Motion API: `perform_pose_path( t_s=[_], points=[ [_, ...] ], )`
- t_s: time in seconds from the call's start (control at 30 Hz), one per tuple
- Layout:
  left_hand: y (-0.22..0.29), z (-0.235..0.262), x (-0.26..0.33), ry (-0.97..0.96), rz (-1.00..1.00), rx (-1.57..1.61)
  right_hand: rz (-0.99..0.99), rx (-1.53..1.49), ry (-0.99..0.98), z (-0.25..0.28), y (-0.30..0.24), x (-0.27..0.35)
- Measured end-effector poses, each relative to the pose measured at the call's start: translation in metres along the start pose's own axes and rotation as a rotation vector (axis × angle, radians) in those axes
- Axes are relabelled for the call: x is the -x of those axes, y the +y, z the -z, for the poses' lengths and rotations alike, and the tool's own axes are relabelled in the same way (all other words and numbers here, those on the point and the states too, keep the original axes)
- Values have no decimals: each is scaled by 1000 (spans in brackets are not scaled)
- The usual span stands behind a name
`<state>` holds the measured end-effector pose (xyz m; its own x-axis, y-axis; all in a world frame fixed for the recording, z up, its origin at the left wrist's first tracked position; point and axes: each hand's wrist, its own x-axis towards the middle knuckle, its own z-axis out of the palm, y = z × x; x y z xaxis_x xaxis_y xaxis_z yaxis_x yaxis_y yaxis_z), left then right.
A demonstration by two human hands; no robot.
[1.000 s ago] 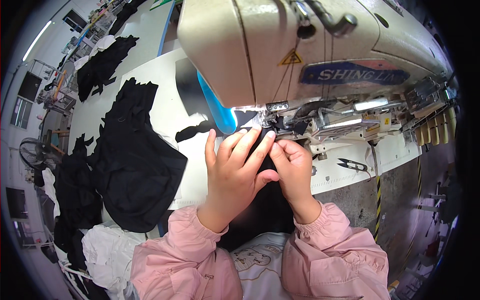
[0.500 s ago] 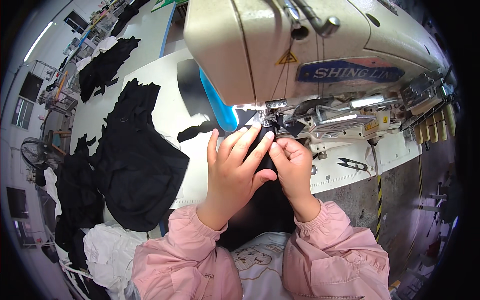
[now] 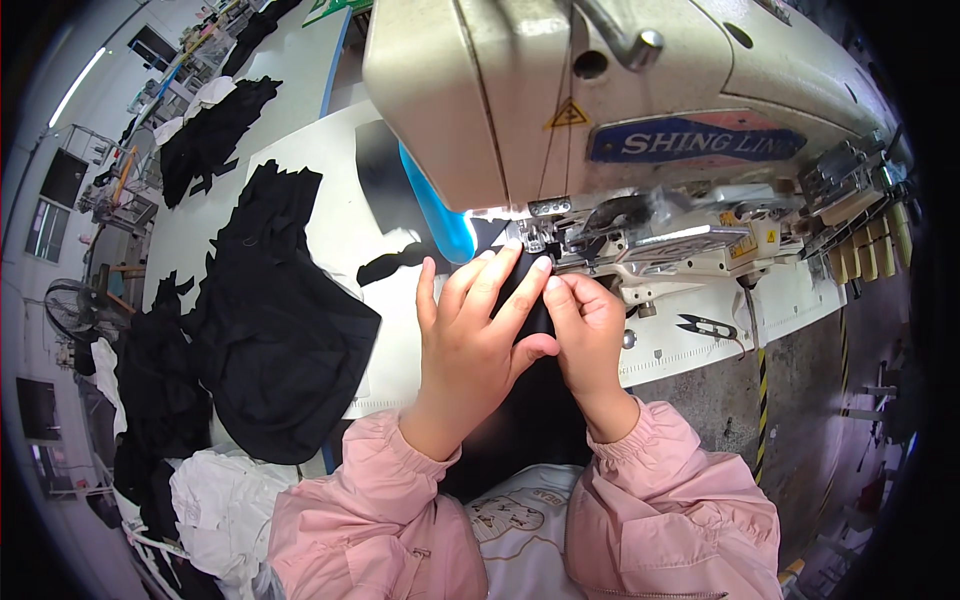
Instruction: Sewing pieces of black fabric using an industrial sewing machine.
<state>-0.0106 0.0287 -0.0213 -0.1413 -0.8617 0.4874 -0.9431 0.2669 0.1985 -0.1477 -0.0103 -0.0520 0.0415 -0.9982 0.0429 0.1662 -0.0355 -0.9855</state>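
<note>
From where I stand the black cloth looks only partly sewn, one end at the sewing machine, the left hand spread over it, the right hand seemingly pinching its edge, more black pieces lying leftward on the worktop.

The left grip rests on black fabric at the sewing machine; the right grip pinches it.

Black fabric (partly hidden) lies by the presser foot.
</note>
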Motion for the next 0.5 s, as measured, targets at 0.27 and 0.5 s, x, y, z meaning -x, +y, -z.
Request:
perform_pose_path(
  t_s=[0.27,0.5],
  points=[
    [0,2,1,-16,18,-15,6,-5,-13,0,-1,0],
    [-18,8,-1,-30,-61,17,-59,-70,-243,13,7,-4]
  ],
)
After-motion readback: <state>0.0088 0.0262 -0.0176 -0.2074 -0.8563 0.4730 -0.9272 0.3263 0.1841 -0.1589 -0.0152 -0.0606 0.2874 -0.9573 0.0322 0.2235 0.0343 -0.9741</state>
